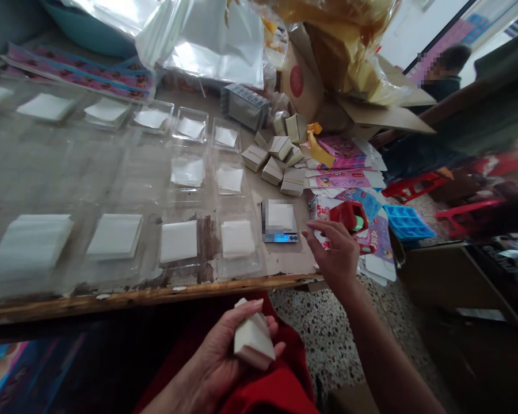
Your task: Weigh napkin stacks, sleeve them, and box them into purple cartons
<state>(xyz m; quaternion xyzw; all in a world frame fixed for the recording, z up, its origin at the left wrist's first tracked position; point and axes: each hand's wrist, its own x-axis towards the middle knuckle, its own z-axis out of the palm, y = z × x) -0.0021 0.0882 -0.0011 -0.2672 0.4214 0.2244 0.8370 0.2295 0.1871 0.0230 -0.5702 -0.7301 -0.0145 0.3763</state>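
My left hand point(224, 356) is low over my lap, fingers curled round a thick stack of white paper squares point(252, 342). My right hand point(334, 253) reaches out at the table's right corner, fingers loosely spread, holding nothing; its fingertips are just right of a small digital scale point(280, 221) with a white stack on it, and close to a red tape dispenser point(349, 217). Clear plastic trays point(237, 241) with white paper stacks lie in rows on the table.
Several banded paper bundles point(276, 164) lie behind the scale, with pink printed cards point(343, 172) to their right. A cardboard box point(328, 92) and plastic bags stand at the back. A blue tray point(408, 223) and red stools point(410, 184) are on the floor; a person sits at far right.
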